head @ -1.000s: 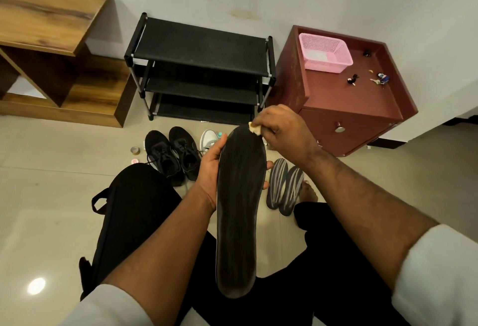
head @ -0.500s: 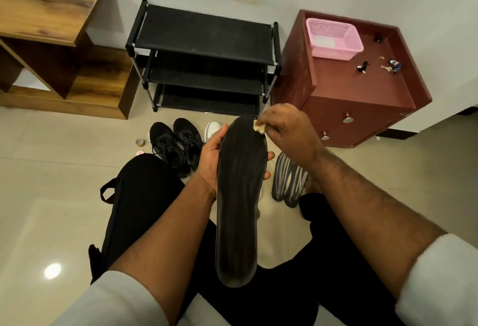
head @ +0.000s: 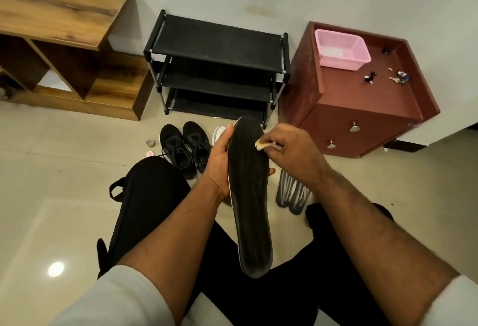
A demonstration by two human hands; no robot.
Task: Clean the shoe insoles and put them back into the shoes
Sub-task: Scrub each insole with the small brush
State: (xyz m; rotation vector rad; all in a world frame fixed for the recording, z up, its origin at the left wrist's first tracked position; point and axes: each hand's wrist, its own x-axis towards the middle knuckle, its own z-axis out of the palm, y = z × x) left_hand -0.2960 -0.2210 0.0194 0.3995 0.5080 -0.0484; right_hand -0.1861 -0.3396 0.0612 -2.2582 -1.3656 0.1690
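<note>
Fingers of the right hand (head: 292, 150) pinch a small pale cloth (head: 260, 145) against the upper right edge of a dark insole (head: 249, 196), while the left hand (head: 219, 162) wraps its fingers round the insole's upper half, holding it upright above the lap. On the floor beyond stand black shoes (head: 183, 150); two striped insoles (head: 291, 192) lie just right of the hands. The heel end hangs unsupported, so firm wiping could bend the insole or twist it from the grip.
</note>
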